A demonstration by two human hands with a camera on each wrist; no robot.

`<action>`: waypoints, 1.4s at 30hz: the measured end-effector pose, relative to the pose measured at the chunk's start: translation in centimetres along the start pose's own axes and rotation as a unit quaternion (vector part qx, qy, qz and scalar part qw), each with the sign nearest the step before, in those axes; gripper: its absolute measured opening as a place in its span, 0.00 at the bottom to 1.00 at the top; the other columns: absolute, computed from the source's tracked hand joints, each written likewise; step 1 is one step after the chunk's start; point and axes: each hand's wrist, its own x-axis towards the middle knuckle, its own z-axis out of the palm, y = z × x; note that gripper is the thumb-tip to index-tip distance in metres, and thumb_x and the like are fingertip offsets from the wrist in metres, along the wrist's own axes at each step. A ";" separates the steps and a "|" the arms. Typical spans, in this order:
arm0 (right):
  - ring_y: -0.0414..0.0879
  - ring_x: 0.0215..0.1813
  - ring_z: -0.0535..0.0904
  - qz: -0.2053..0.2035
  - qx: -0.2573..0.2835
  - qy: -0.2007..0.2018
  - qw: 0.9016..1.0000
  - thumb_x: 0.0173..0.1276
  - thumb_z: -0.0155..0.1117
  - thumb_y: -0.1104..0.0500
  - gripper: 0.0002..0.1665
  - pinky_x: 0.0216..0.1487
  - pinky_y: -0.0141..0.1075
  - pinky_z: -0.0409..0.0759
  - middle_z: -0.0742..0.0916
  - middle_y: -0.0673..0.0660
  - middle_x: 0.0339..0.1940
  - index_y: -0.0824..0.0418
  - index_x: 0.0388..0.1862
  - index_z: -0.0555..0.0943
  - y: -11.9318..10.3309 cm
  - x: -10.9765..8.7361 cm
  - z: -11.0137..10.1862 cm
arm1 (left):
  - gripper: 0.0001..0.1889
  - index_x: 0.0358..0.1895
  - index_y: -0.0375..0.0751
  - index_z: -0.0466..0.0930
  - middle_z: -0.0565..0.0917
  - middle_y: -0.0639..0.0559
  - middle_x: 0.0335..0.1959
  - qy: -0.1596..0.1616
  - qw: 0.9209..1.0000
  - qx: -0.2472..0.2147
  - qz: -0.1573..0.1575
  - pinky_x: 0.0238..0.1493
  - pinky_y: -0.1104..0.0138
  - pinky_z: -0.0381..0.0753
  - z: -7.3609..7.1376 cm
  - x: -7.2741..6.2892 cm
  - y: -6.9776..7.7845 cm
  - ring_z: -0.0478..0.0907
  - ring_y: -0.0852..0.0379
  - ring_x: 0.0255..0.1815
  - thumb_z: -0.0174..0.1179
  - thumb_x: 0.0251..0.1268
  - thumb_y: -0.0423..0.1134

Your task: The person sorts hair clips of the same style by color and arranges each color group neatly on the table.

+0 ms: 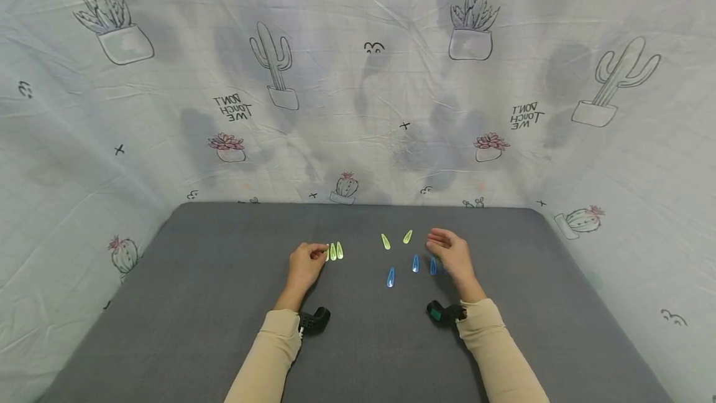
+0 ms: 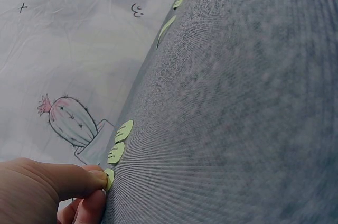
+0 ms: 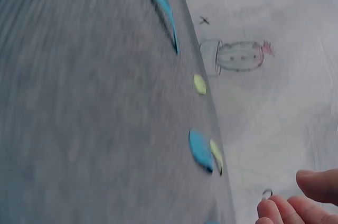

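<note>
My left hand [image 1: 304, 264] pinches a yellow-green snap hair clip [image 2: 110, 179] between thumb and index finger, low at the grey tabletop. Just right of it, two more yellow-green hair clips [image 1: 336, 250] lie side by side in a row with it. The right hand [image 1: 454, 259] hovers over the right part of the table, fingers loosely bent and holding nothing. Below and left of that hand lie several blue hair clips [image 1: 416, 263], one of them partly hidden by the hand. Farther back, two yellow-green clips lie apart, one tilted left [image 1: 386, 241], the other tilted right [image 1: 408, 236].
A grey table [image 1: 224, 328] with rounded far corners carries everything. Behind and beside it hangs a pale cloth [image 1: 358, 111] printed with cacti and potted plants. Each wrist wears a black camera mount, one on the left [image 1: 315, 321] and one on the right [image 1: 444, 313].
</note>
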 end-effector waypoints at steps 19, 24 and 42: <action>0.58 0.58 0.77 0.037 -0.029 0.032 0.998 0.66 0.60 0.65 0.26 0.44 0.24 0.76 0.80 0.68 0.57 0.70 0.62 0.71 2.1 0.2 -1.3 | 0.06 0.36 0.37 0.87 0.79 0.48 0.27 0.000 1.000 -0.002 0.003 0.32 0.65 0.71 -0.1 -0.1 0.1 0.72 0.57 0.28 0.62 0.57 0.31; 0.58 0.57 0.78 0.038 -0.049 0.038 0.997 0.65 0.61 0.65 0.26 0.48 0.32 0.78 0.80 0.69 0.56 0.71 0.62 0.71 2.3 0.5 -1.3 | 0.06 0.36 0.37 0.87 0.79 0.48 0.27 -0.002 1.000 0.001 0.003 0.32 0.65 0.71 -0.1 0.0 0.1 0.73 0.57 0.28 0.62 0.57 0.31; 0.57 0.44 0.82 0.026 -0.199 0.061 0.978 0.59 0.66 0.62 0.23 0.47 0.47 0.77 0.85 0.66 0.43 0.71 0.53 0.78 1.9 1.9 -0.7 | 0.07 0.38 0.37 0.87 0.79 0.47 0.28 -0.009 1.000 -0.003 -0.007 0.33 0.65 0.71 -0.1 0.0 0.2 0.73 0.56 0.29 0.62 0.58 0.31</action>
